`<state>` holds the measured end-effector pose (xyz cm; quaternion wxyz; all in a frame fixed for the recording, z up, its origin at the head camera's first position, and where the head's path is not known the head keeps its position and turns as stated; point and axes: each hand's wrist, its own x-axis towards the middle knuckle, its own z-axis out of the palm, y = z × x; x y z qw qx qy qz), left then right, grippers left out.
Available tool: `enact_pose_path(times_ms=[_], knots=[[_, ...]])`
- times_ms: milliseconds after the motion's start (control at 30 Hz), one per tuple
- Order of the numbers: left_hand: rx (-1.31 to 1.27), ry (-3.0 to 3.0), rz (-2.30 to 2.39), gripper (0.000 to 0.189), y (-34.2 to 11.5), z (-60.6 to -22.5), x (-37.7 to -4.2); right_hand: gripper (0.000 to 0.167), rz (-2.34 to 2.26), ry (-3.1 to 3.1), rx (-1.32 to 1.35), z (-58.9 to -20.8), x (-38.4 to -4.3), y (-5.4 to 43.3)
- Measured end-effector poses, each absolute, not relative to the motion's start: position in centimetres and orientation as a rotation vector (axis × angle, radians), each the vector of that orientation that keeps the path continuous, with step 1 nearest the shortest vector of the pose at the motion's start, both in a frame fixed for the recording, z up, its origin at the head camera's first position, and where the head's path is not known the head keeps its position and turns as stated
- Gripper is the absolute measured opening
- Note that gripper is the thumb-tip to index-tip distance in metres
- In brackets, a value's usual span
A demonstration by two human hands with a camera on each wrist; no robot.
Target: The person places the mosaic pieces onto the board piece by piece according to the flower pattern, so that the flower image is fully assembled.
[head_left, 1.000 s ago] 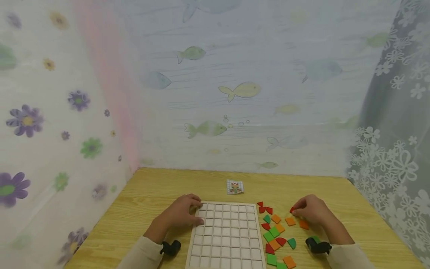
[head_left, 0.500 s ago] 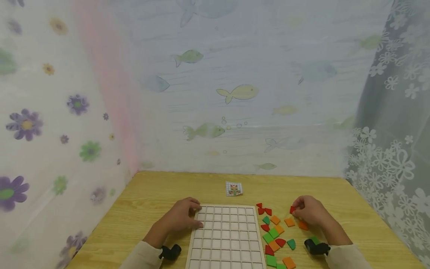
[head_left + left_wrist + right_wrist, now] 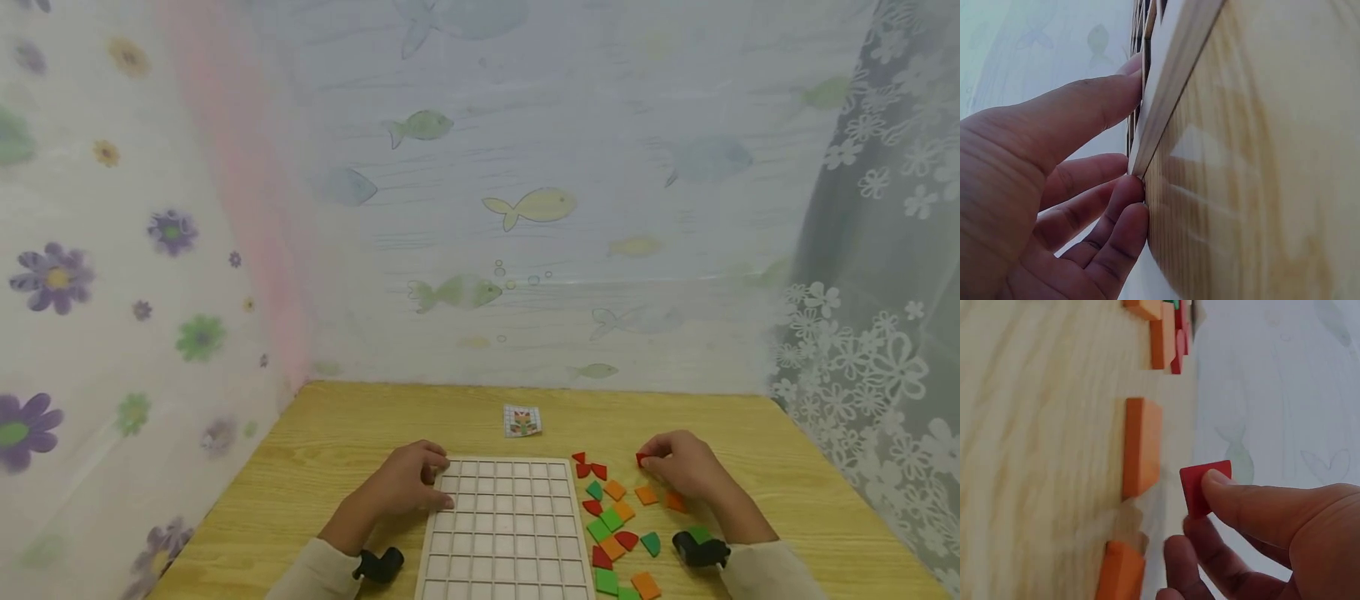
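In the head view my left hand (image 3: 408,479) rests on the upper left edge of a pale wooden grid board (image 3: 505,524). From the left wrist, the thumb touches the board's gridded face while the other fingers lie spread around its corner, some tips on the table. My right hand (image 3: 686,464) pinches a small red tile (image 3: 1194,487) between thumb and fingers, just above the tabletop. Part of the tile is covered by the thumb. Close to that hand lie two orange square tiles (image 3: 1141,449).
Several red, orange and green tiles (image 3: 611,518) are scattered along the board's right side. A small card with a coloured pattern (image 3: 522,421) lies behind the board on the wooden table (image 3: 360,417). Printed curtains enclose the table at the back and sides.
My right hand, with the red tile pinched in it, has shifted slightly left and up from the table. The left hand stays at the board's edge.
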<state>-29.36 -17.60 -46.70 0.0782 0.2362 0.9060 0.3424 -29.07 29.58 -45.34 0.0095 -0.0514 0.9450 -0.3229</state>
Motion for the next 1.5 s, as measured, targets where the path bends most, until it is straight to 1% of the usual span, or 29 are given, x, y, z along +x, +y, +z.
enact_pose_path(times_ms=[233,500,667,767,900,1067,1500], knots=[[0.706,2.695,1.081,0.062,-17.7,-47.3,-29.5,0.015,-1.064,2.947,-0.241,-45.0,-29.3,28.3],[0.68,2.681,1.105,0.064,-17.8,-47.2,-29.3,0.018,-1.096,2.923,-0.315,-44.2,-29.9,26.0],[0.672,2.702,1.085,0.063,-17.6,-47.0,-29.6,0.015,-1.17,2.882,-0.358,-43.5,-30.1,25.0],[0.659,2.714,1.067,0.063,-17.6,-47.0,-29.4,0.009,-1.239,2.843,-0.331,-43.5,-30.1,24.3],[0.67,2.711,1.076,0.064,-17.6,-47.0,-29.0,0.006,-1.307,2.82,-0.311,-43.8,-30.1,23.5],[0.695,2.697,1.103,0.062,-17.6,-46.9,-28.9,0.007,-1.351,2.809,-0.289,-44.1,-30.2,22.6],[0.689,2.695,1.1,0.064,-17.9,-47.5,-29.4,0.008,-1.335,2.766,-0.384,-44.6,-30.4,20.6]])
